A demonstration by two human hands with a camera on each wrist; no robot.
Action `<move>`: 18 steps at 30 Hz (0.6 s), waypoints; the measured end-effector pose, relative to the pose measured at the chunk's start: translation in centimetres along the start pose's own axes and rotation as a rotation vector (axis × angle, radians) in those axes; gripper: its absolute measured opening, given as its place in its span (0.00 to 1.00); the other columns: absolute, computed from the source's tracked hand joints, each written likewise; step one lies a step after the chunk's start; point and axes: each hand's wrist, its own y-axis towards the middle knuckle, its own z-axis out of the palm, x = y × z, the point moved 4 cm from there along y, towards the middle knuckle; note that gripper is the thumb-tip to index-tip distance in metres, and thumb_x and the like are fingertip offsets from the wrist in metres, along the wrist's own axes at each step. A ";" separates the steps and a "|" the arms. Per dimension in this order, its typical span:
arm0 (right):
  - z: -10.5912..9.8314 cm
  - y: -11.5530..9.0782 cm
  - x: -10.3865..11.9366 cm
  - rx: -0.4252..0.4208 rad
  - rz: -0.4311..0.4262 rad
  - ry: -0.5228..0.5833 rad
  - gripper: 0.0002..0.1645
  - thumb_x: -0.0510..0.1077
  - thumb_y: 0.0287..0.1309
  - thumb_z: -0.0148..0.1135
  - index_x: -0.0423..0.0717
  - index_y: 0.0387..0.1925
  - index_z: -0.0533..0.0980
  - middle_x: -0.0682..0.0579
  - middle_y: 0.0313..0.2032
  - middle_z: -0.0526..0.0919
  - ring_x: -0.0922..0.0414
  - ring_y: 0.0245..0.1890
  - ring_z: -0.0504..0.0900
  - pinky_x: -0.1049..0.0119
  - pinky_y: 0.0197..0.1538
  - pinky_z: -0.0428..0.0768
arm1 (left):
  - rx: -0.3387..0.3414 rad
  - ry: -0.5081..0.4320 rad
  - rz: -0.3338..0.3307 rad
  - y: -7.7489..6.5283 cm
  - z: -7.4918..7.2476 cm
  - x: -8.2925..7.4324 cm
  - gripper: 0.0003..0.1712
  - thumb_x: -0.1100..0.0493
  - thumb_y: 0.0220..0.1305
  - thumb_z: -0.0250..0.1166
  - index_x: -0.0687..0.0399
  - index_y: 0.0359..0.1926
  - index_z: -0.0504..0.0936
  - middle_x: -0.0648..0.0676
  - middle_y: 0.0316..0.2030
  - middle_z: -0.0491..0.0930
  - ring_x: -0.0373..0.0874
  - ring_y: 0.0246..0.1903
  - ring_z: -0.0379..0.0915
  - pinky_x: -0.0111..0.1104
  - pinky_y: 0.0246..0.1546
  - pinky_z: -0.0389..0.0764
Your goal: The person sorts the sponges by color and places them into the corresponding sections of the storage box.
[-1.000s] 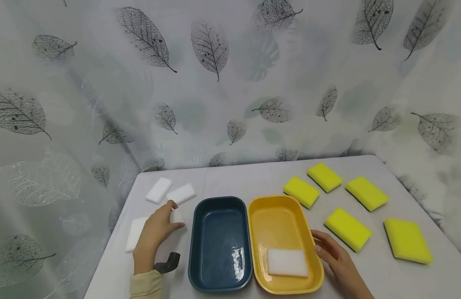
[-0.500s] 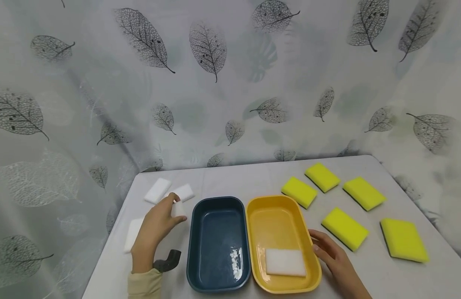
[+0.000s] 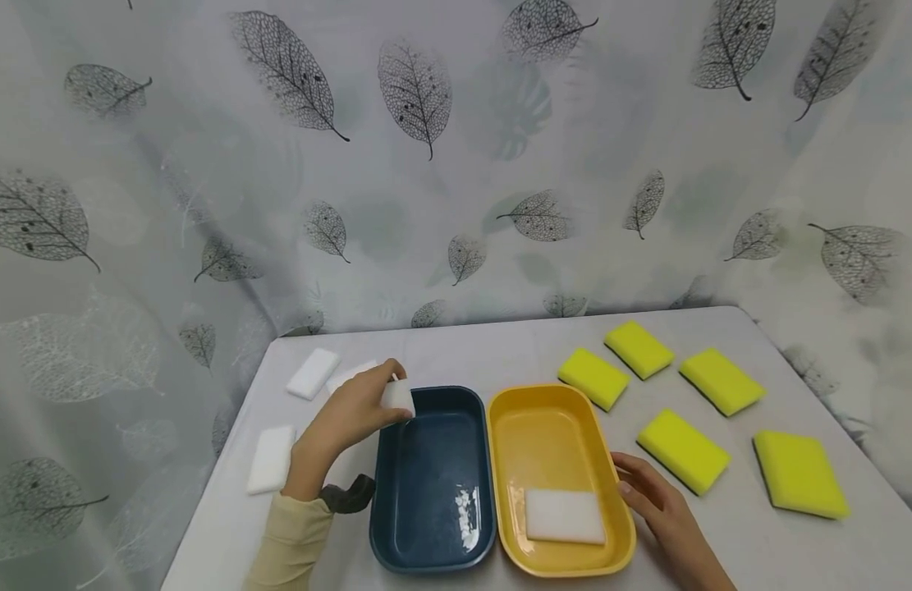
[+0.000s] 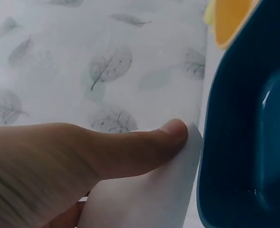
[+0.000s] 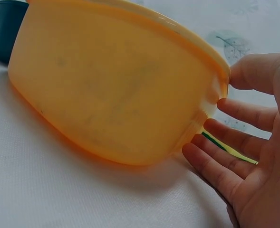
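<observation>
My left hand pinches a white sponge between thumb and fingers, over the far left rim of the dark blue tray. In the left wrist view the thumb presses on the white sponge beside the blue wall. My right hand touches the right side of the yellow tray. The right wrist view has its fairly straight fingertips against the yellow tray's outer wall. Another white sponge lies flat in the near end of the yellow tray.
Several yellow sponges with dark undersides, one of them a near-right sponge, lie on the right of the white table. White sponges lie on the left, such as this one. A leaf-patterned curtain hangs behind.
My left hand has lifted the white sponge off the table's left side and carried it rightward to the blue tray's rim. The right hand stays at the yellow tray.
</observation>
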 end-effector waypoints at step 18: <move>0.1 0.1 -0.1 0.010 -0.024 0.009 0.35 0.61 0.77 0.54 0.53 0.76 0.65 0.46 0.77 0.66 0.80 0.56 0.74 0.80 0.56 0.76 | 0.286 -0.082 0.315 5.0 2.7 -6.1 0.24 0.52 0.64 0.75 0.50 0.56 0.75 0.57 0.51 0.85 0.44 0.43 0.79 0.37 0.49 0.82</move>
